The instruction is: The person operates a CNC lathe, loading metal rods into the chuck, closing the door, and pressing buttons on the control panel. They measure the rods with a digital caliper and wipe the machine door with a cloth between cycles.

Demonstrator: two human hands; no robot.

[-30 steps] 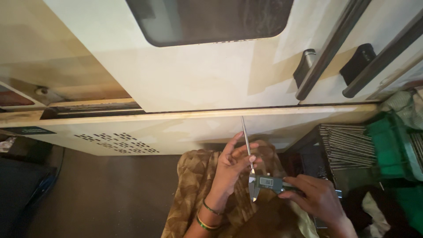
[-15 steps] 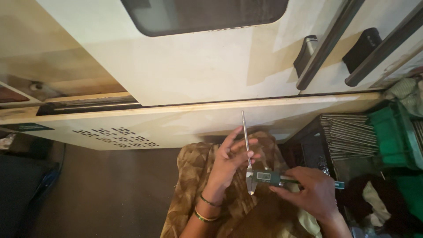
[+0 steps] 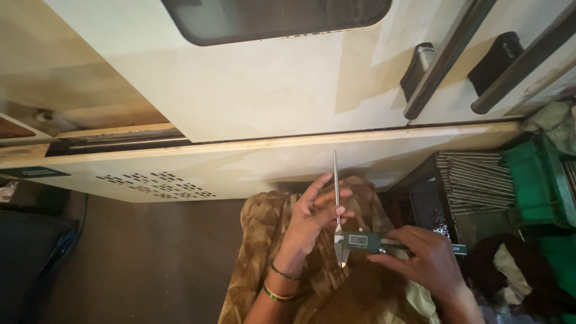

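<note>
My left hand pinches a thin metal rod and holds it upright, its tip pointing toward the cream machine panel. My right hand grips a digital caliper by its body, thumb on the slider. The caliper's jaws sit around the lower end of the rod, just below my left fingers. Both hands hover over my lap, which is covered in brown patterned cloth. Bangles circle my left wrist.
A large cream machine housing with a dark window and black handles fills the top. A dark crate holds several metal rods at right, beside green crates. Dark floor lies at left.
The view has drifted slightly. Both hands stay together, with the caliper kept on the rod's lower end.
</note>
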